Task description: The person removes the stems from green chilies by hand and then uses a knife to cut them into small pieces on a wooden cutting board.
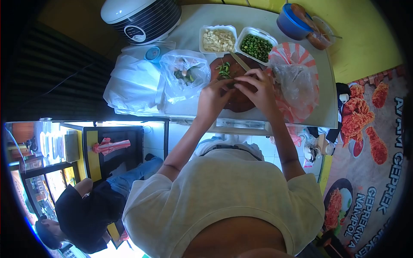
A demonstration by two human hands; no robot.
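Note:
My left hand and my right hand meet over a round brown cutting board, fingers pinched close together. Between the fingertips is a small dark green piece, its kind too small to make out. A few green vegetable pieces lie on the board just beyond my left hand. A knife rests at the board's far edge, its near end by my right fingers. Behind the board stand a white foam box of pale sliced pieces and another of chopped green pieces.
A clear plastic bag with green pieces sits left of the board, beside white plastic sheets. On the right lies a red-striped plastic bag. A rice cooker and a blue tub stand behind. Another person is at left.

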